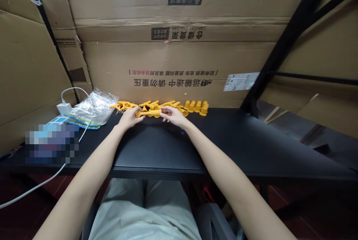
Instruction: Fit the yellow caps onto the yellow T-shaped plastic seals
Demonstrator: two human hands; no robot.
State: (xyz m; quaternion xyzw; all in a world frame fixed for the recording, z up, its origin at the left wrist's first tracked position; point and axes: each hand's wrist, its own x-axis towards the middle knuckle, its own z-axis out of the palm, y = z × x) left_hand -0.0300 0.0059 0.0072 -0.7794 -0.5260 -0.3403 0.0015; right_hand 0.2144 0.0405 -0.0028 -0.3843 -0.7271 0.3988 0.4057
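Left hand [130, 117], right hand [175, 116]: fingers closed round opposite ends of yellow rod-shaped plastic part [152, 113] | part: 12 o'clock of black flat surface [159, 147] | step: apparently two-handed handling | next move calls for: steady, aligned grips

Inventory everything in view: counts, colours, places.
Branching pieces: several, yellow, table back
Cuplike pieces: several, yellow, beside them
Long piece: 1, yellow, centre
Plastic bag: 1, clear, left
Packets: count unclear, multicoloured, left
Adapter: 1, white, left
Cable: 1, white, left
Pixelated patch: 1, bluish, left
Table: 1, black, centre
Cardboard: several, brown, back, sides
Label: 1, white, back cardboard
Bars: several, black, sides
Trousers: 1 pair, pale, below
Left grip: 1, bare, long piece's left end
Right grip: 1, bare, its right end
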